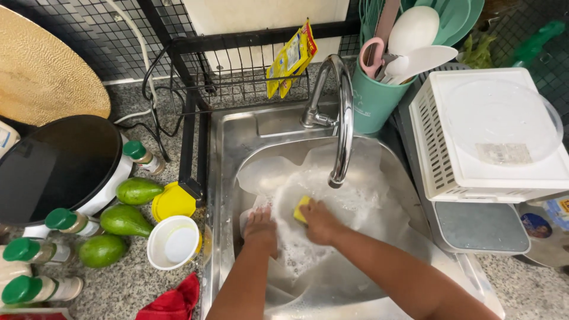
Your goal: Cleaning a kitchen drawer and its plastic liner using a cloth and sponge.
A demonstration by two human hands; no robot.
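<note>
Both my hands are down in a steel sink [228, 148]. My right hand [320, 222] grips a yellow sponge [301, 208] and presses it on a large translucent white sheet or board [379, 225] covered in soap foam. My left hand [261, 228] rests flat on the left part of that soapy sheet, fingers together, steadying it. The curved chrome tap [342, 118] hangs just above the sponge; whether water runs from it I cannot tell.
On the left counter lie three green avocados [124, 219], a white cup [173, 242], a yellow lid [172, 201], green-capped bottles [35, 250], a black-lidded cooker [59, 166] and a red cloth [175, 302]. A white slatted bin [468, 154] stands right; a teal utensil holder [373, 98] sits behind the tap.
</note>
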